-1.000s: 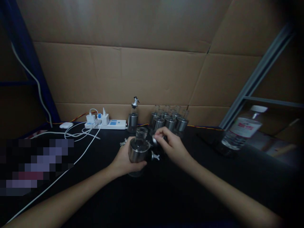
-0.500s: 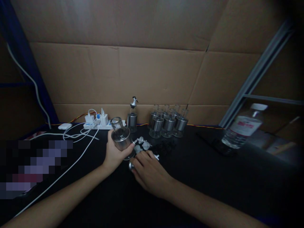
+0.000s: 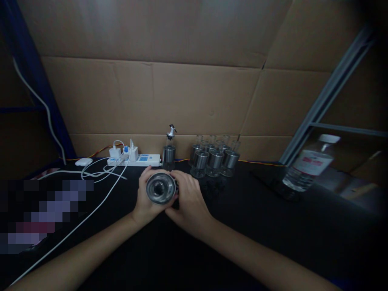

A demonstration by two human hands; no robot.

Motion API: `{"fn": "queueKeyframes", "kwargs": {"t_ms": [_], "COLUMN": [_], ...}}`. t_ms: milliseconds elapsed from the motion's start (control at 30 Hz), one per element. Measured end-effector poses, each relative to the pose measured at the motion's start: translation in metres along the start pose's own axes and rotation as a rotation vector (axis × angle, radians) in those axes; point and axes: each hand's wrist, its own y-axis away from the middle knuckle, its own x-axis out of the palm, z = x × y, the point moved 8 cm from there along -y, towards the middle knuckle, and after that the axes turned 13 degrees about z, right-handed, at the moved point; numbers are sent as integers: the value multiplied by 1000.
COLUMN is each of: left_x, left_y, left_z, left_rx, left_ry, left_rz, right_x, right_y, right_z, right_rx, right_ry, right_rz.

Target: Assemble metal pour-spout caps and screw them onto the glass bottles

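Observation:
My left hand is wrapped round a glass oil bottle with a metal band. The bottle is tipped so that its round base faces me, and its neck is hidden. My right hand is closed against the bottle's right side, its fingers curled; a small dark bit shows between it and the bottle, too unclear to name. Behind my hands an oil bottle with a pourer spout stands upright. To its right is a group of several banded glass bottles with bare necks.
A white power strip with plugs and white cables lies at the back left. Dark small parts lie right of my right hand. A large water bottle stands at the right on the black tabletop. Cardboard walls the back.
My left hand has tipped the bottle from nearly upright to base towards me. My right hand has risen from the tabletop by the small whitish parts to the bottle; those parts are now hidden.

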Motion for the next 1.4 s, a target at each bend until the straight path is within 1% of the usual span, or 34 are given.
{"fn": "queueKeyframes", "kwargs": {"t_ms": [67,100,200,267,333,467,567,667,833,1000,1100,1233,1400], "left_x": [-4,-7,-9,-7,-4,0,-1,1,17,25,26,27,27], "left_y": [1,2,6,7,6,0,-3,-4,-3,-1,-1,-2,-2], "left_z": [-11,-13,-3,6,12,13,14,16,27,38,41,41,38], "left_rx": [95,105,36,-22,-47,-44,-53,-67,-142,-203,-218,-220,-210], "left_ry": [-51,-50,-13,9,42,39,1,-52,-65,-25,4,25,62], "left_rz": [-39,-66,-126,-123,-113,-32,-18,9,143,186,188,193,200], "right_x": [-2,-2,0,0,-2,-12,-20,-22,-15,-4,5,14,27], "right_y": [-7,-10,-17,-21,-25,-36,-45,-52,-54,-56,-57,-59,-61], "right_z": [1,2,3,2,2,-5,-19,-44,-94,-130,-142,-148,-154], "right_rx": [-54,-86,-204,-279,-331,-354,-264,-88,209,387,474,532,611], "right_ry": [-63,-100,-227,-285,-300,-257,-232,-258,-298,-265,-228,-212,-203], "right_rz": [-15,-11,15,26,28,-36,-123,-182,-186,-148,-105,-68,24]}}
